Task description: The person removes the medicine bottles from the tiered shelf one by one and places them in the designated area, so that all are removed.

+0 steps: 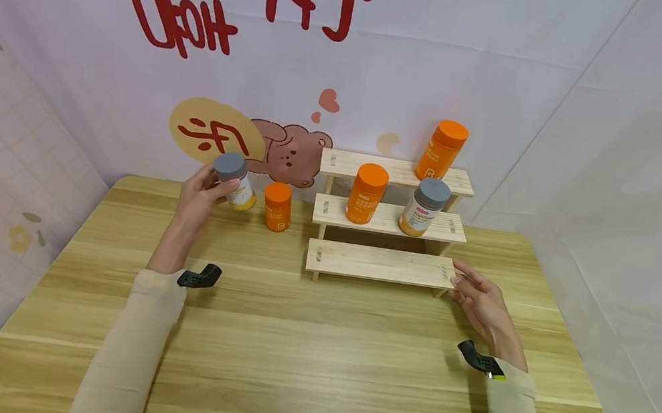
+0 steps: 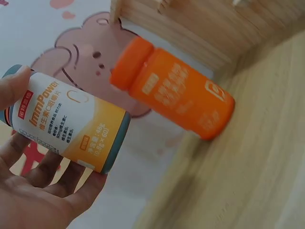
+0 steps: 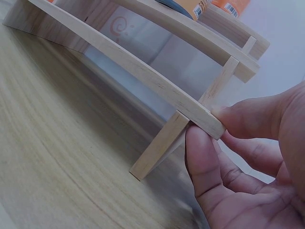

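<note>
My left hand (image 1: 197,196) holds a grey-capped supplement bottle (image 2: 71,119) with a white and yellow label, thumb on one side and fingers behind it. Just right of it an orange bottle (image 1: 278,208) stands on the table. My right hand (image 1: 481,303) pinches the right end of the lowest step of a wooden three-tier shelf (image 1: 382,264), thumb above and fingers below, as the right wrist view shows. On the middle step stand another orange bottle (image 1: 366,195) and a second grey-capped bottle (image 1: 423,209). One more orange bottle (image 1: 441,152) is on the top step.
The wooden table (image 1: 315,359) reaches back to a white wall cloth (image 1: 443,57) printed with red characters and a bear. A side cloth (image 1: 626,217) hangs along the right. Each wrist wears a black camera mount (image 1: 200,277).
</note>
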The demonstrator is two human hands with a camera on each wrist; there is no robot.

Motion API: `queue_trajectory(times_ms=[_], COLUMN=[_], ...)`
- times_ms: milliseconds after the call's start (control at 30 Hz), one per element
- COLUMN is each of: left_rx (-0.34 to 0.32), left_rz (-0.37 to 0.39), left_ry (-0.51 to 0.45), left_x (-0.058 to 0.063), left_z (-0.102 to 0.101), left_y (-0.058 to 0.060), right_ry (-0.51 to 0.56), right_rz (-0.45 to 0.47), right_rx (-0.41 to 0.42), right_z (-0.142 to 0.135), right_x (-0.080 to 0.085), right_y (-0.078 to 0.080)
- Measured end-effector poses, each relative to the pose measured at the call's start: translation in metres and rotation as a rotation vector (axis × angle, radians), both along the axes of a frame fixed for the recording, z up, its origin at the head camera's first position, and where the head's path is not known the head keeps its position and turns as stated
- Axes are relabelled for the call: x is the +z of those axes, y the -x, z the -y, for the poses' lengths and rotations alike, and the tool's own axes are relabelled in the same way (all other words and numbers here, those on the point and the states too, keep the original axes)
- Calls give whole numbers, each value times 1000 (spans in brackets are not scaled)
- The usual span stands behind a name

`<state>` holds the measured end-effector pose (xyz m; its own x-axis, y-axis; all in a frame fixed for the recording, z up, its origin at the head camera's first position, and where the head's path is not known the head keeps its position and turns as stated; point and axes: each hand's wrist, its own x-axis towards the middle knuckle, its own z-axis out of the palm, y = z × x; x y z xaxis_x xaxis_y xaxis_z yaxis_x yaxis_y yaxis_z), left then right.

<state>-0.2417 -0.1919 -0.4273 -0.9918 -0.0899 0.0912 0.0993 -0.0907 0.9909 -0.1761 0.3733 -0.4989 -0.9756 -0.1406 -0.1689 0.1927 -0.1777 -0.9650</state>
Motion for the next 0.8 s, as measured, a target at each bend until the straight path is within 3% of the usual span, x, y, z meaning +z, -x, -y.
queue_trajectory(times_ms=[433, 800], left_rx=[-5, -63], left_rz=[103, 161], left_ry=[163, 199], left_x=[-28, -43], left_z=[13, 15], left_y=[5, 7], right_ry=[-1, -6], right_rz=[0, 1], right_rx=[-2, -3], right_z=[0, 0], right_x=[0, 0], right_y=[0, 0])
